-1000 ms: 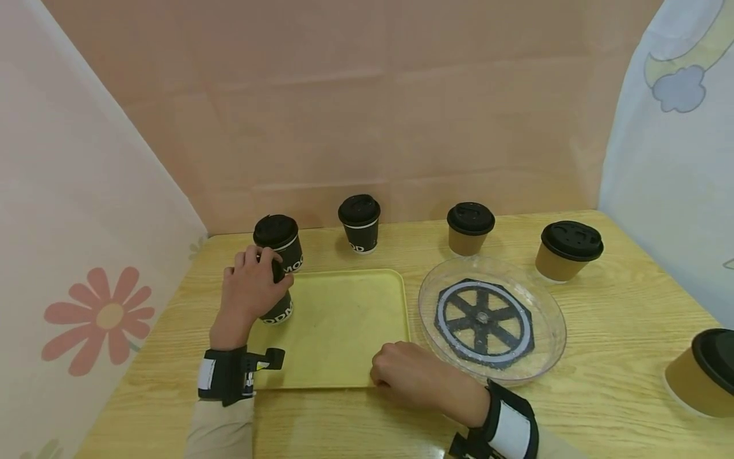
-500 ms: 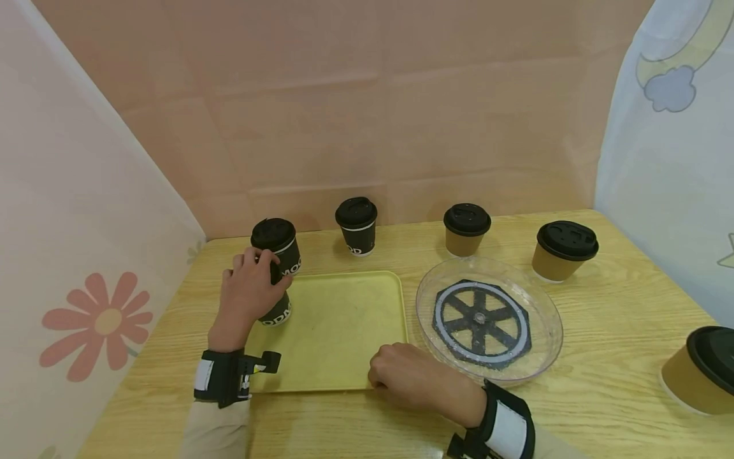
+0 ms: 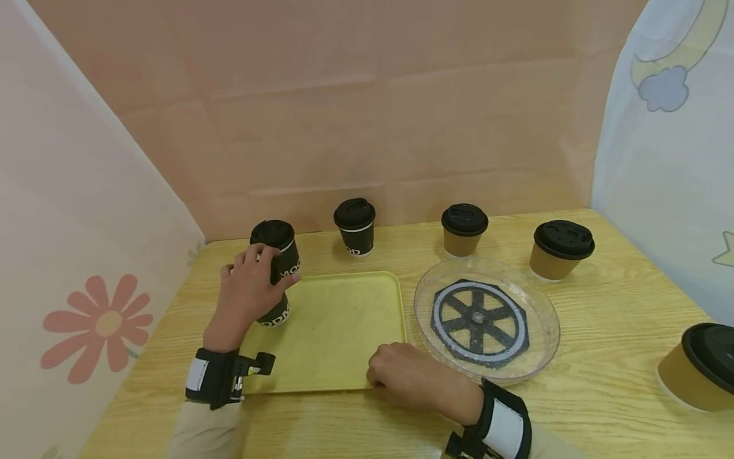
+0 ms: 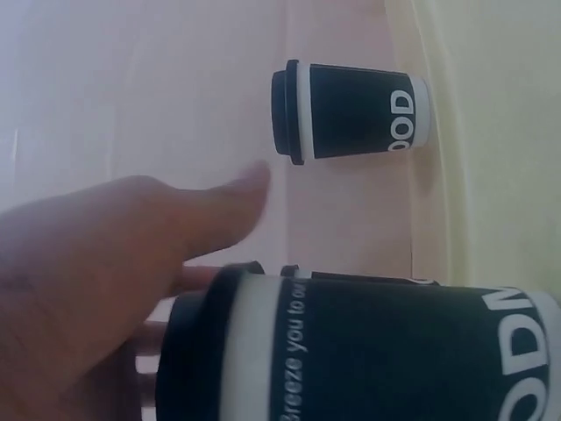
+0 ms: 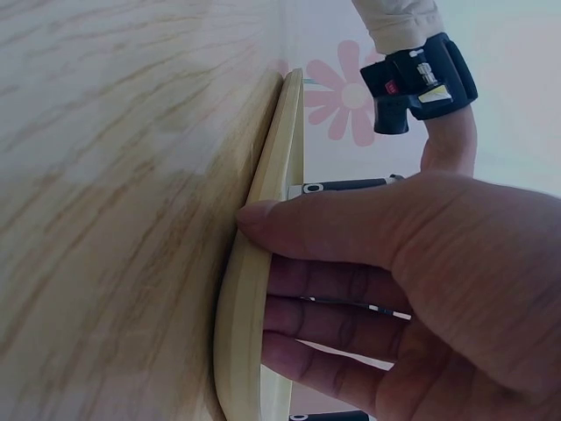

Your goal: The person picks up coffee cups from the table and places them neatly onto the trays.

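Note:
My left hand (image 3: 246,290) is around the lid of a black paper coffee cup (image 3: 275,312), which stands upright at the left of the yellow tray (image 3: 344,331). In the left wrist view the thumb stands clear of this cup (image 4: 394,351), while the other fingers lie behind its lid, partly hidden. Just behind it is another black lidded cup (image 3: 287,260), off the tray. With thumb and fingers my right hand (image 3: 404,376) pinches the tray's front rim (image 5: 254,228) near its right corner.
Along the back stand a third black cup (image 3: 357,239) and a brown cup (image 3: 461,242). More brown cups stand at the right (image 3: 553,261) and far right (image 3: 688,376). A clear round dish (image 3: 541,344) with a dark wheel pattern lies right of the tray.
The left thumb has spread away from the cup, and the left hand has shifted slightly left. The cup stays where it was on the tray. My right hand keeps its place on the rim.

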Demonstrator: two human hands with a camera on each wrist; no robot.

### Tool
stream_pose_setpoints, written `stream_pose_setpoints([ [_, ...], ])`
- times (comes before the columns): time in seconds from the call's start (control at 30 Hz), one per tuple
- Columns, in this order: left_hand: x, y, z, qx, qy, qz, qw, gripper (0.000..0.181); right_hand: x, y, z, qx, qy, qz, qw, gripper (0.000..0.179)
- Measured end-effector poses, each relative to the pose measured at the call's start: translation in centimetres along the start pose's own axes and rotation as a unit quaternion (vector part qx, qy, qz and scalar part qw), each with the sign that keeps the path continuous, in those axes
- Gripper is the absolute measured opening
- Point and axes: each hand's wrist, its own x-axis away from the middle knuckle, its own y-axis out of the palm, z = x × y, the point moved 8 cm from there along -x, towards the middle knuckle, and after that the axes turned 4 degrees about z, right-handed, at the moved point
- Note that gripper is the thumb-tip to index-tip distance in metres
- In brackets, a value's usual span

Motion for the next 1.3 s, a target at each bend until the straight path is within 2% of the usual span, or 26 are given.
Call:
stream_pose_setpoints([
  [0.17,-1.6,-1.5,0.6,0.044,0.045,0.053,0.9966,0.057,-0.1,0.0,0.1,0.001,0.009,-0.007,0.9999,0.048],
  [0.3,-3.2,-2.2,0.5,0.057,0.063,0.056,0.9948,0.053,-0.1,0.0,0.2,0.000,0.012,-0.012,0.9999,0.047],
  [0.37,-4.0,-2.1,0.4,0.054,0.069,0.039,0.9954,0.052,-0.1,0.0,0.2,-0.001,0.013,-0.012,0.9998,0.048],
  [0.6,-5.8,-1.1,0.0,0.049,0.076,-0.049,0.9947,0.053,0.0,-0.1,0.3,-0.005,0.013,-0.010,0.9999,0.050],
  [0.8,-6.9,-0.4,-0.8,0.044,0.066,-0.093,0.9925,0.058,0.0,0.2,0.3,-0.006,0.010,-0.011,0.9999,0.048],
  [1.1,-7.3,0.5,-1.5,0.045,0.061,-0.146,0.9863,0.069,0.0,0.0,0.1,-0.002,0.008,-0.003,1.0000,0.050],
  [1.3,-7.5,1.4,-1.7,0.026,0.062,-0.187,0.9801,0.071,0.1,-0.1,0.1,-0.001,0.007,-0.002,1.0000,0.049],
])
